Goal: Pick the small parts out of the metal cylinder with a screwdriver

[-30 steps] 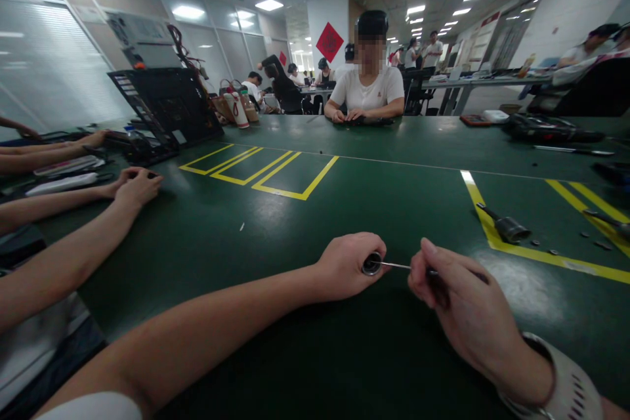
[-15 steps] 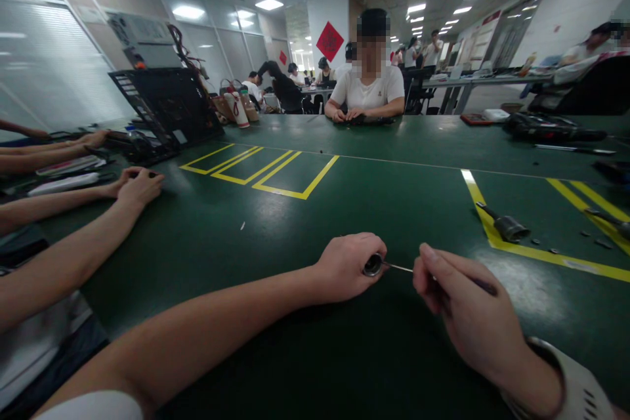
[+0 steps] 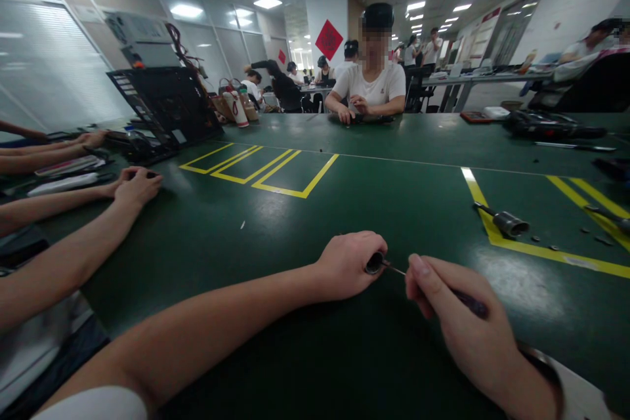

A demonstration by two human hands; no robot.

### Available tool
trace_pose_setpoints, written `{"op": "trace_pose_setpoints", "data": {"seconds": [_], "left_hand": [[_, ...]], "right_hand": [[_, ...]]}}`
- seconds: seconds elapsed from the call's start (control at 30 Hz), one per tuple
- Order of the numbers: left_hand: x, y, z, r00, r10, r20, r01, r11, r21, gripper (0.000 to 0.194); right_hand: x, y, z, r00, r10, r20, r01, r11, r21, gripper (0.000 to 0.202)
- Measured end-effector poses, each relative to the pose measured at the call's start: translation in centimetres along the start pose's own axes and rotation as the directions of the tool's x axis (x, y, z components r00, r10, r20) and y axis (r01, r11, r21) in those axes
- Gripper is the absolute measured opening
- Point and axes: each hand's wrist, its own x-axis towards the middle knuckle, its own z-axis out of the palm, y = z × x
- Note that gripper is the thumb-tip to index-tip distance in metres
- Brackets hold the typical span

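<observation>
My left hand (image 3: 347,267) is closed around a hollow metal cylinder (image 3: 374,263), its round open end facing me; most of it is hidden in my fist. In my right hand (image 3: 460,315) I grip a thin screwdriver (image 3: 471,304) with a dark handle. Its slim shaft points left, and the tip meets the side of the cylinder near its rim. On the table to the right lies a similar cup-shaped metal part (image 3: 510,224) with a narrow stem, resting by yellow tape. Small dark pieces (image 3: 554,248) lie near it.
Yellow tape (image 3: 280,191) marks boxes on the green table (image 3: 207,236). Another person's forearms and hands (image 3: 140,187) rest at the left. A dark frame (image 3: 170,108) stands behind them. Opposite sits a person (image 3: 369,88) in a white shirt. Black equipment (image 3: 551,125) lies at the far right.
My right hand has shifted slightly left and lower, and the screwdriver now slopes more steeply against the cylinder. My left hand has barely moved. The person opposite has raised one hand.
</observation>
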Motion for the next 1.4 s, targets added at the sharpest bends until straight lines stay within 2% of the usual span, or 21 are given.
{"op": "trace_pose_setpoints", "data": {"seconds": [0.07,0.13,0.27,0.4,0.47,0.5,0.6,0.7,0.77,0.83,0.9,1.0,1.1,1.17,1.2,1.27,1.33,1.4], "left_hand": [[0.0,0.1,-0.1,1.000,-0.006,0.007,0.006,1.000,0.008,0.010],[0.0,0.1,-0.1,1.000,-0.021,0.010,0.021,1.000,-0.001,0.010],[0.0,0.1,-0.2,1.000,-0.022,-0.013,0.022,0.999,-0.048,0.013],[0.1,0.0,-0.1,1.000,0.001,-0.021,-0.002,0.997,-0.074,0.015],[0.1,0.0,-0.1,1.000,-0.006,-0.010,0.006,0.997,-0.071,0.015],[0.1,0.0,-0.1,1.000,-0.016,-0.004,0.016,0.998,-0.065,0.014],[0.1,0.0,-0.1,0.999,-0.033,0.011,0.033,0.999,-0.036,0.013],[0.1,0.1,-0.1,1.000,-0.017,0.023,0.017,1.000,0.001,0.011],[0.0,0.1,-0.1,1.000,-0.007,0.025,0.007,1.000,0.008,0.011],[0.0,0.1,-0.1,1.000,-0.002,0.020,0.002,1.000,-0.005,0.011],[0.0,0.1,-0.2,1.000,-0.003,0.006,0.004,1.000,-0.025,0.013],[0.0,0.1,-0.2,1.000,-0.009,-0.010,0.008,0.999,-0.052,0.013],[0.0,0.0,-0.1,1.000,-0.006,-0.004,0.006,0.998,-0.059,0.013],[0.1,0.0,-0.1,1.000,-0.013,0.007,0.013,0.999,-0.047,0.014],[0.1,0.0,-0.1,1.000,-0.018,0.012,0.019,0.999,-0.041,0.014],[0.2,0.0,-0.1,0.999,-0.031,0.018,0.031,0.999,-0.030,0.013],[0.2,0.0,0.0,0.999,-0.041,0.020,0.041,0.999,-0.016,0.013],[0.2,0.0,0.0,0.999,-0.035,0.023,0.035,0.999,0.002,0.013]], "right_hand": [[0.1,0.1,0.0,0.999,0.042,0.017,-0.042,0.998,0.038,0.046],[0.4,0.4,-0.1,0.989,0.148,0.013,-0.148,0.976,0.158,0.046],[1.1,1.1,0.1,0.950,0.310,-0.023,-0.265,0.845,0.464,0.042],[1.4,1.2,0.1,0.921,0.389,0.028,-0.325,0.723,0.609,0.038],[1.3,1.1,0.0,0.920,0.391,0.016,-0.323,0.735,0.597,0.039],[1.2,1.0,0.0,0.929,0.371,-0.008,-0.304,0.772,0.558,0.040],[0.7,0.5,-0.2,0.977,0.209,-0.046,-0.187,0.940,0.285,0.043],[0.4,0.1,-0.3,0.998,0.053,0.016,-0.054,0.997,0.058,0.046],[0.4,0.2,-0.2,0.998,0.059,0.038,-0.061,0.996,0.063,0.047],[0.7,0.5,-0.3,0.989,0.144,0.038,-0.148,0.976,0.160,0.046],[1.0,0.9,-0.3,0.970,0.241,0.028,-0.239,0.923,0.303,0.045],[1.5,1.1,-0.2,0.946,0.323,0.032,-0.298,0.823,0.483,0.044],[1.7,1.2,-0.1,0.929,0.366,0.057,-0.329,0.746,0.579,0.040],[1.7,1.3,-0.1,0.922,0.382,0.062,-0.341,0.725,0.599,0.039],[1.6,1.3,-0.1,0.925,0.377,0.047,-0.331,0.740,0.585,0.039],[1.3,1.1,-0.2,0.946,0.324,-0.003,-0.283,0.830,0.480,0.041],[0.9,0.8,-0.3,0.977,0.211,-0.030,-0.194,0.940,0.280,0.044],[0.6,0.5,-0.3,0.995,0.097,-0.001,-0.097,0.990,0.103,0.045]]}}
